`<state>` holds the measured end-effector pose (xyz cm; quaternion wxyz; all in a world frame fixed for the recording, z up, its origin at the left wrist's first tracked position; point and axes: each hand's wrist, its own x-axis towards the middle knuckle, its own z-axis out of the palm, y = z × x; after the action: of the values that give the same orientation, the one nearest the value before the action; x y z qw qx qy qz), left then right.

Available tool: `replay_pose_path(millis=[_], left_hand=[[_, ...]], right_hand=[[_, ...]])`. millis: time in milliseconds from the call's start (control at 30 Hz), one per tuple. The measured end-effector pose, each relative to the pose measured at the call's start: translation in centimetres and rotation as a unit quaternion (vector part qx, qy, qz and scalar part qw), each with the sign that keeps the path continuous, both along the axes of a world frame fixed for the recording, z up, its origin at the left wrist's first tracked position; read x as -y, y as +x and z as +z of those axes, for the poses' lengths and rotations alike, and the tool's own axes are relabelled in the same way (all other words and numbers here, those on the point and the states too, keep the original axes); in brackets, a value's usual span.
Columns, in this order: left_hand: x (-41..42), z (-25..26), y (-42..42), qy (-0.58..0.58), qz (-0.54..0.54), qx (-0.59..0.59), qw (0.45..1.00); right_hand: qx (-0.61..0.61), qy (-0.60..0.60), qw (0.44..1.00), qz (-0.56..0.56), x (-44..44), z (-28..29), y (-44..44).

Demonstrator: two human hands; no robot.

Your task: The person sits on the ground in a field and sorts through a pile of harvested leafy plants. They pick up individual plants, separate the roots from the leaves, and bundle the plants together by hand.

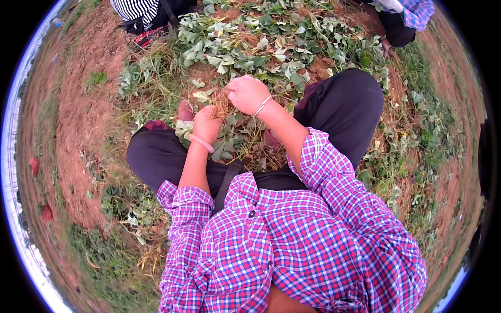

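My left hand (207, 124), with a pink bangle at its wrist, is closed around a small bunch of plants whose brown fibrous roots (221, 105) stick up between my hands. Pale green leaves (184, 129) of the bunch show beside that hand. My right hand (248, 94), with a thin silvery bangle, has its fingertips pinched at the top of the roots; whether it holds a separate strand cannot be told. Beneath both hands lie loose leaves and stems (235, 135), between my bent legs.
A wide heap of uprooted leafy plants (254, 43) spreads ahead of me. Two other people sit nearby, one in striped clothing (137, 9) at upper left, one with a blue checked sleeve (419, 15) at upper right. Grass (158, 70) and reddish soil (86, 117) lie to the left.
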<state>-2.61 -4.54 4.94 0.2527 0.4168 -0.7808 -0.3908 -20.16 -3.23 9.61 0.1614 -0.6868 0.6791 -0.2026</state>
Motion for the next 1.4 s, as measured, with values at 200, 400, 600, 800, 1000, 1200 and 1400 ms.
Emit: replay_pose_path(millis=[200,400,600,800,1000,1200,1400], left_hand=[[-1.8,0.5,-0.6,-0.131,-0.087,0.137,0.978],[-2.1,0.6,-0.3,-0.219,-0.087,0.201,0.951],[-2.3,1.2,-0.7,-0.287,-0.043,0.166,0.943],[-2.4,2.1,-0.8,-0.315,-0.043,0.194,0.928],[-2.9,0.9,-1.0,-0.327,-0.081,0.188,0.923],[-3.2,0.8,-1.0,-0.310,-0.092,0.205,0.924],[-2.7,0.3,-0.7,-0.257,-0.070,0.200,0.943]], right_hand=[[-0.091,0.029,0.945,0.311,1.7,-5.8,-2.1],[0.035,0.115,0.985,0.124,1.0,-4.8,-0.3],[0.049,0.104,0.993,-0.027,-0.4,-1.4,0.3],[0.159,0.124,0.979,-0.037,-0.6,-0.3,-0.3],[0.109,0.172,0.975,0.085,0.1,-2.5,-0.3],[0.208,0.196,0.957,0.048,0.2,-4.1,-0.7],[0.214,0.189,0.951,0.122,0.1,-3.8,-0.9]])
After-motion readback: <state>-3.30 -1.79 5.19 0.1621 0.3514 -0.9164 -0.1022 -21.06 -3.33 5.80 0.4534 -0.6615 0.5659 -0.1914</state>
